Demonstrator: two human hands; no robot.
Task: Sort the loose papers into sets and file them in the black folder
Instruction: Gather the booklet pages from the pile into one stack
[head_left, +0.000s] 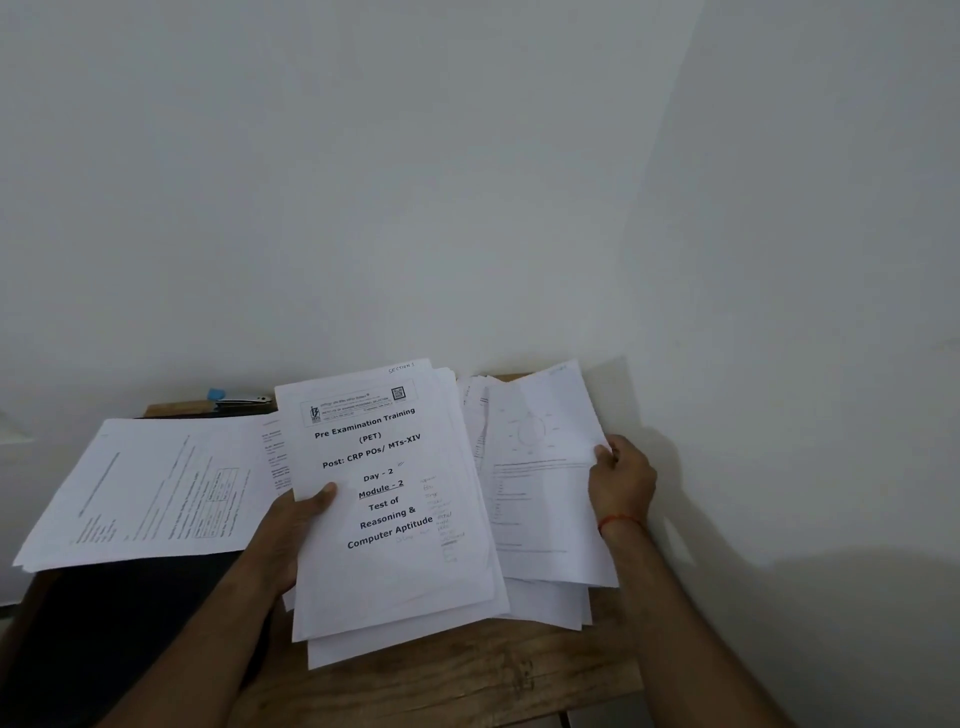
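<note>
Grips a stack (395, 561) in the left hand (291, 530), thumb curled over the left edge of the cover sheet headed "Pre Examination Training (PET)", fingers hidden underneath. Pinches the right edge of a sheet (540, 467) with the right hand (621, 480), thumb on top; wears a red thread (618, 521) at that wrist. Under that sheet, between the hands and partly beneath the stack: a pile (550, 605) of more paper on the wooden bench (467, 680).

Left of the left hand, flat on the bench: the black folder (104, 623), its near part bare and dark. Across its far part, loose papers (150, 488), fanned and overlapping, resting on top rather than filed. Cannot tell whether anything sits inside the folder.

Beyond the left hand, at the bench's far edge by the wall (467, 182): a blue-and-metal item (239, 399), too small to identify.
</note>
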